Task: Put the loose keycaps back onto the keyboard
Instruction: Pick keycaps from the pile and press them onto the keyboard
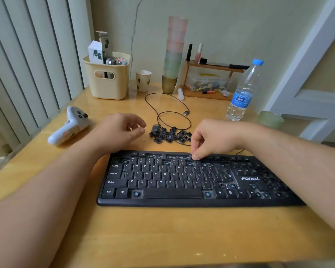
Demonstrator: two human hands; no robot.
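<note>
A black keyboard [182, 180] lies on the wooden desk, with several bare switch sockets showing blue stems. A pile of loose black keycaps [169, 134] sits just behind it. My right hand [213, 140] hovers over the function row, its thumb and fingers pinching a small keycap [190, 156] down at the top row. My left hand [122, 129] hangs above the desk to the left of the pile, fingers loosely curled and holding nothing.
A black cable [170, 113] loops behind the pile. A white controller [70, 125] lies at the left, a water bottle [244, 91] at the right. A cream basket [107, 78], paper cup [143, 80], stacked cups [174, 55] and small shelf [211, 80] line the back.
</note>
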